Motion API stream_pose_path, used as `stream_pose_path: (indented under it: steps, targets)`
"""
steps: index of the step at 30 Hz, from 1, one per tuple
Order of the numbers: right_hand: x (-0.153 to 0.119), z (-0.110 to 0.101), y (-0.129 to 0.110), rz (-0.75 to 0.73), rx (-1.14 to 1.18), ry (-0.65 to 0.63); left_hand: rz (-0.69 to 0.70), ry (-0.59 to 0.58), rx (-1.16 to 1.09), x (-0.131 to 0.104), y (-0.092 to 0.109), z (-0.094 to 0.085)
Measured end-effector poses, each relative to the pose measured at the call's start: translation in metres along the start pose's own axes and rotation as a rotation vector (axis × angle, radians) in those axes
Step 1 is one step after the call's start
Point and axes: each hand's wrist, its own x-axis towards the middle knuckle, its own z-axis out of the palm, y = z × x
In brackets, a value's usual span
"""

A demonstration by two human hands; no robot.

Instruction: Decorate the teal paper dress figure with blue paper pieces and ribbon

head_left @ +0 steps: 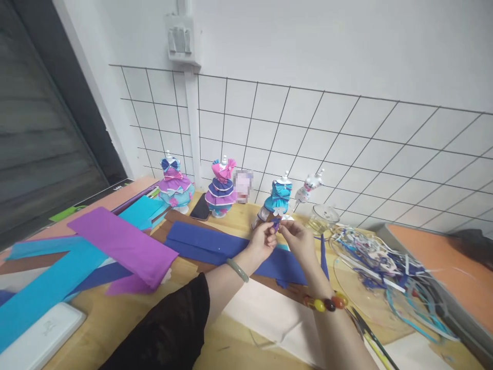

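My left hand (262, 241) pinches a small purple-blue piece of crepe paper (276, 226) between thumb and fingers. From the other side, the fingertips of my right hand (296, 235) close on the same piece. Just behind them stands a miniature dress form in a teal crepe-paper dress (281, 196) with a bow; my hands partly hide its lower skirt. Under my wrists lies a wide strip of dark blue crepe paper (210, 244). Whether the small piece touches the dress, I cannot tell.
Two more dressed forms, one purple and aqua (175, 185), one pink and navy (221, 187), stand left beside a phone (200, 207). Paper strips (123, 246) cover the left. Rightward are a glass bowl (323, 218), tangled scraps (379, 257) and scissors (364, 324).
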Motion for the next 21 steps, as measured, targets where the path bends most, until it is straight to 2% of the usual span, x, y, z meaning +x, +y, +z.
stream_pose_path:
  steps: [7, 21]
  targets:
    - [0.003, 0.003, 0.016, -0.002, -0.080, 0.027, -0.030, 0.028, -0.012, 0.001, -0.001, 0.000]
    - [0.004, 0.007, 0.014, -0.025, -0.142, 0.070, -0.012, 0.039, 0.014, -0.002, -0.002, 0.001]
